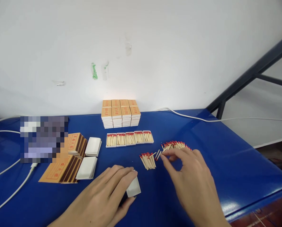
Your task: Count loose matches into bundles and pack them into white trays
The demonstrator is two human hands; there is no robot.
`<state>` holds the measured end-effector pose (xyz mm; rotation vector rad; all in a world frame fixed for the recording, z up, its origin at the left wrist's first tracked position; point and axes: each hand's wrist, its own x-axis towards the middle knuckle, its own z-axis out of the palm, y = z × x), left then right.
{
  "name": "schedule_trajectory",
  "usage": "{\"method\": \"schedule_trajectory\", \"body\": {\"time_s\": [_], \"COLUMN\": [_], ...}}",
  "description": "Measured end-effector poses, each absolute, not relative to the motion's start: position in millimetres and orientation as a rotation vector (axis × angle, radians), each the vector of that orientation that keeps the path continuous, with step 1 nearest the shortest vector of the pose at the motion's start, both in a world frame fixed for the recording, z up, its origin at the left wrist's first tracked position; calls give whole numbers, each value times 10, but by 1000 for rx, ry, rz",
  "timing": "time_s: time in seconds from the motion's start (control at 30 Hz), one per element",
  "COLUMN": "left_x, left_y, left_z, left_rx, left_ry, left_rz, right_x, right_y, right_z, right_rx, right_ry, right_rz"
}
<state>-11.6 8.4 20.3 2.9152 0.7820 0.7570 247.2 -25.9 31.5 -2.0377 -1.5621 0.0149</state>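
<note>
My left hand (109,192) rests on the blue table (226,157) with its fingers closed round a small white matchbox tray (133,186). My right hand (190,179) reaches forward, fingers spread, with its fingertips touching a loose pile of red-tipped matches (176,145). A smaller bundle of matches (148,159) lies just left of that hand. Behind it runs a row of white trays filled with matches (129,138).
A stack of closed orange matchboxes (121,113) stands at the back by the white wall. Orange sleeves (62,167) and empty white trays (90,157) lie at the left. White cables (10,195) cross the left side. A dark metal frame (249,75) rises at the right.
</note>
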Motion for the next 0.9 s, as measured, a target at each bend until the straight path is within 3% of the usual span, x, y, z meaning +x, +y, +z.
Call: {"method": "schedule_trajectory", "body": {"time_s": [0.3,0.63,0.9], "left_x": [-109,-121,-123], "left_y": [77,79,81], "left_z": [213,203,202], "left_rx": [2946,2895,2871], "left_ry": [795,792,785], "left_rz": [757,755,755], "right_x": [2881,2999,2896], "right_y": [-44,-56,-244], "right_z": [400,376,377], "right_rx": [-1802,-1695,-1837], "right_ry": [-2192,-2256,-1964], "right_rz": [133,225,279]}}
